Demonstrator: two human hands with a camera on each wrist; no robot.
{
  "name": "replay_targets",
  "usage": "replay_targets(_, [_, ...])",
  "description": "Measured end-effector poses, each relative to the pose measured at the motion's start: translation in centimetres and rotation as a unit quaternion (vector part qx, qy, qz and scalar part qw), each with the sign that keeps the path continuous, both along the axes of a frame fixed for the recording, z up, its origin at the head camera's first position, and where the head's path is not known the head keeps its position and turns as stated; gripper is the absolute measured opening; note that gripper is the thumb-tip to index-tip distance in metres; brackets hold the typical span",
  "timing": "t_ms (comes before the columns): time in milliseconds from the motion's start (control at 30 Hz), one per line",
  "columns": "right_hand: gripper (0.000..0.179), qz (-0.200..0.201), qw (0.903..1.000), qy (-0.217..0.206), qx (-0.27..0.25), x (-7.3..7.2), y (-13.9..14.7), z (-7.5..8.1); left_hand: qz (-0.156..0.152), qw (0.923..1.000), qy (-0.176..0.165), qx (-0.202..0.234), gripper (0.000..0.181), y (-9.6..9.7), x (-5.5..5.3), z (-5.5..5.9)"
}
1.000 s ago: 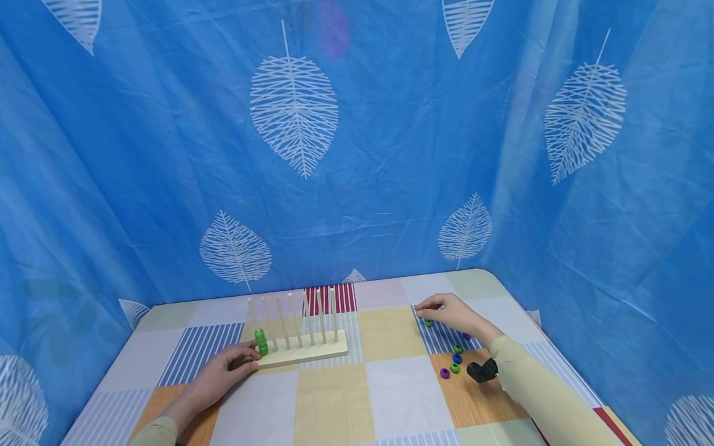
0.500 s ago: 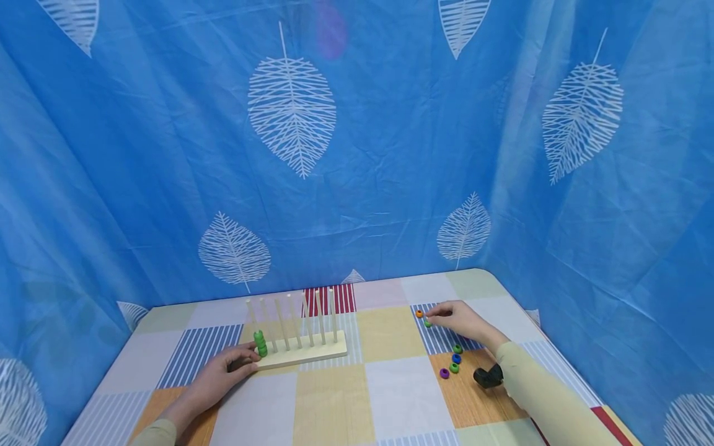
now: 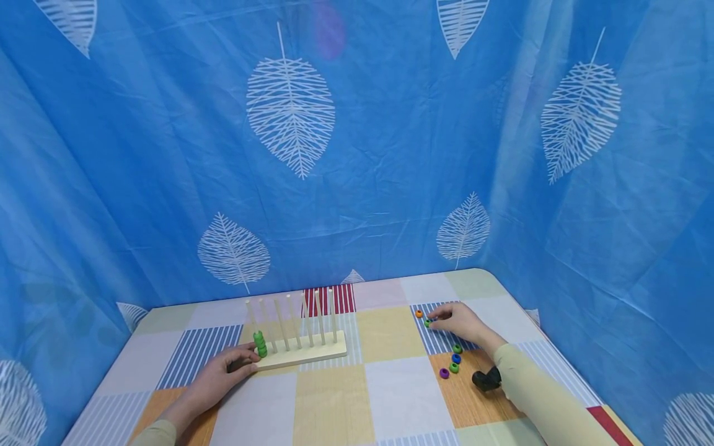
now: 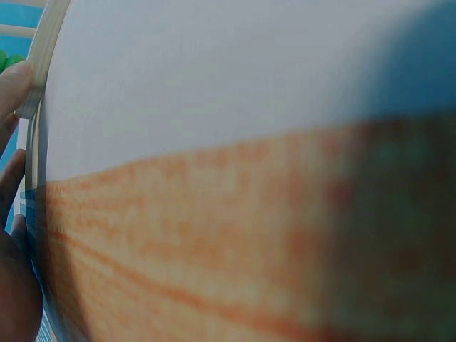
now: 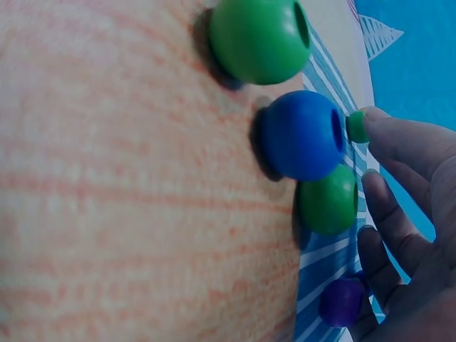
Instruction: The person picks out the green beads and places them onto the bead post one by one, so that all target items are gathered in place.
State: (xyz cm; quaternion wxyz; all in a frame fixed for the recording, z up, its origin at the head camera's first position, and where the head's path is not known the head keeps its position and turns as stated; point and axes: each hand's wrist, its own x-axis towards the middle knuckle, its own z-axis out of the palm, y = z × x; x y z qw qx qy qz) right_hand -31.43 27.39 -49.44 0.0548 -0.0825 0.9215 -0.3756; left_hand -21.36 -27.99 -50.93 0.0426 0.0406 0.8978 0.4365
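In the head view my left hand (image 3: 225, 368) grips the left end of a pale wooden peg stand (image 3: 307, 355). Several upright pegs rise from its base, and a stack of green beads (image 3: 260, 344) sits on the leftmost one. Only the stand's edge (image 4: 44, 60) and part of that hand (image 4: 16, 285) show in the left wrist view. Over on the right, my right hand (image 3: 460, 322) has its thumb and finger around a green bead (image 3: 427, 323) at table height. The right wrist view shows the thumb tip against this bead (image 5: 355, 127).
An orange bead (image 3: 419, 314) lies just left of the right fingertips. Nearer the front are a blue bead (image 3: 456, 358), green beads (image 3: 454, 368) and a purple bead (image 3: 444, 373). Another purple bead (image 5: 340, 302) lies beneath the right hand's lower fingers. A blue curtain (image 3: 379, 155) encloses the table.
My right hand has moved from over the orange bead, now uncovered, back and rightward to the green bead, where its thumb and finger close around it. The left hand stays on the stand.
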Motion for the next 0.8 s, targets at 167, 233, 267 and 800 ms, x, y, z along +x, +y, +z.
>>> replay_targets(167, [0.026, -0.019, 0.9996, -0.001, 0.019, -0.01, -0.12, -0.18, 0.000, 1.0000, -0.001, -0.001, 0.019, 0.04, 0.02, 0.02])
replay_targets(233, [0.027, -0.024, 0.9994, -0.002, 0.024, -0.04, -0.12, -0.25, 0.001, 1.0000, -0.002, -0.001, 0.019, 0.04, 0.04, 0.04])
replay_targets(267, [0.028, -0.024, 0.9993, -0.002, 0.027, -0.05, -0.11, -0.29, 0.002, 1.0000, -0.002, 0.000, 0.019, 0.04, 0.04, 0.06])
replay_targets(800, [0.024, -0.022, 0.9986, 0.012, 0.047, -0.21, -0.25, -0.64, 0.003, 1.0000, -0.002, 0.000, 0.018, 0.09, 0.03, 0.18])
